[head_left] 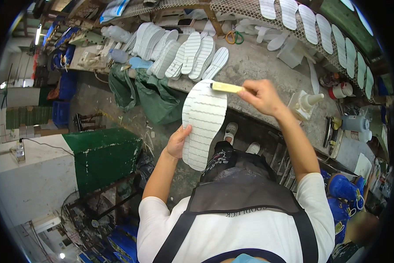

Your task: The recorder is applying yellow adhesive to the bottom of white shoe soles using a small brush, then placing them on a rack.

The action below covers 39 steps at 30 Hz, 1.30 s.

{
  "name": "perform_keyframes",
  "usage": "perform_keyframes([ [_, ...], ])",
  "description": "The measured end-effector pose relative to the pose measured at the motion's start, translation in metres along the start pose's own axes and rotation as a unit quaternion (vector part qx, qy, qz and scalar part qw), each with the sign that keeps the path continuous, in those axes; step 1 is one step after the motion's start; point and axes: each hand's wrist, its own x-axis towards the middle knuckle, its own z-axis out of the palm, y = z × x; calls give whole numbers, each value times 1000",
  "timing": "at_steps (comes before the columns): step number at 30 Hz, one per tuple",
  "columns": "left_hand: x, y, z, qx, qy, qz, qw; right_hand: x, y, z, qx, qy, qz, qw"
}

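My left hand (177, 141) is closed on the edge of a white shoe insole (207, 115) with wavy grey lines across it. A second edge shows along its left side, so there may be two insoles overlapped. The wide end points away from me. In my right hand (263, 97) is a small brush (227, 87) with a flat pale yellow handle and a dark end. That dark end lies over the insole's far, wide end; whether it touches the surface I cannot tell. Past them, stacks of striped insoles (191, 52) lie on the workbench.
The grey workbench (245, 57) runs across ahead of me. On it are scissors (234, 37) and a white spouted bottle (305, 104). More insoles (308, 24) line a mesh rack. Green cloth (157, 98) hangs off the bench edge. Blue shoes (344, 188) sit at the right.
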Motion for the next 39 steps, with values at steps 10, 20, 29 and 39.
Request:
perform_keyframes([
  [10, 55, 31, 24, 12, 24, 36, 999, 9, -38, -37, -110, 60, -31, 992],
  [20, 147, 80, 28, -6, 33, 4, 999, 40, -46, -2, -303, -114, -26, 946],
  [29, 345, 152, 81, 236, 62, 99, 965, -81, -16, 1, -61, 220, 251, 941],
  [39, 549, 197, 70, 507, 187, 258, 801, -160, 9, 20, -12, 372, 369, 851],
])
